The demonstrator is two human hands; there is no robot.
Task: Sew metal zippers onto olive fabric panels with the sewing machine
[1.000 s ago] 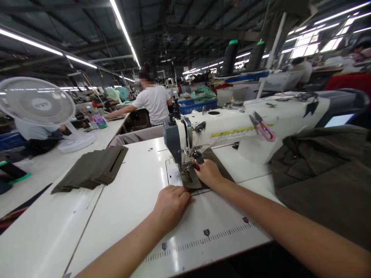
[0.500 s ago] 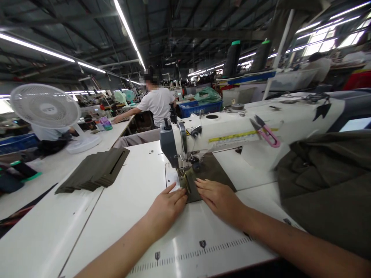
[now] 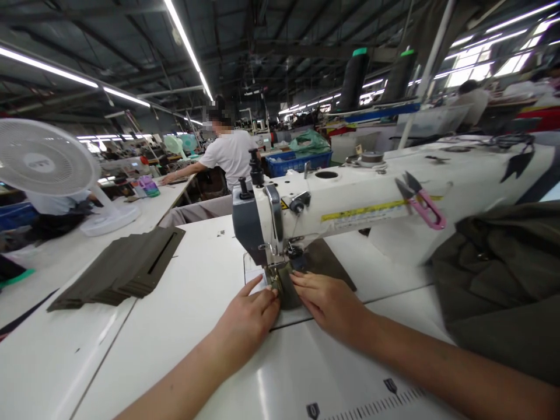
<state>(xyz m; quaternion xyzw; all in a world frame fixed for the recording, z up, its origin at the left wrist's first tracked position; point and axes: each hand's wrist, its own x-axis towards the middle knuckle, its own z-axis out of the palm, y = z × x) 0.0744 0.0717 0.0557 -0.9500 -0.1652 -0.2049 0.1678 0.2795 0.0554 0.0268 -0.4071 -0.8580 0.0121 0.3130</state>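
Note:
A dark olive cloth piece (image 3: 330,262) lies under the needle area of a white sewing machine (image 3: 367,201). Its near part looks bent up a little by the presser foot (image 3: 275,273). My left hand (image 3: 249,315) is at the cloth's near left edge, fingertips bent closed on it; the thumb's grip is partly hidden. My right hand (image 3: 330,300) lies palm down on the cloth to the right of the foot, fingers stretched out and together. Pink-handled thread snips (image 3: 422,201) rest against the machine arm.
Flat olive pieces (image 3: 120,265) are stacked at the left. Bunched olive fabric (image 3: 503,280) lies at the right. A white fan (image 3: 44,157) stands far left. Beyond the machine are a person in a white shirt (image 3: 234,154) and a blue crate (image 3: 297,163). Ruler marks (image 3: 363,411) run along the front edge.
The view has shifted, so the machine arm and snips appear further right and the stack further left. My left fingers have bent more, and the cloth's near part looks curved rather than flat.

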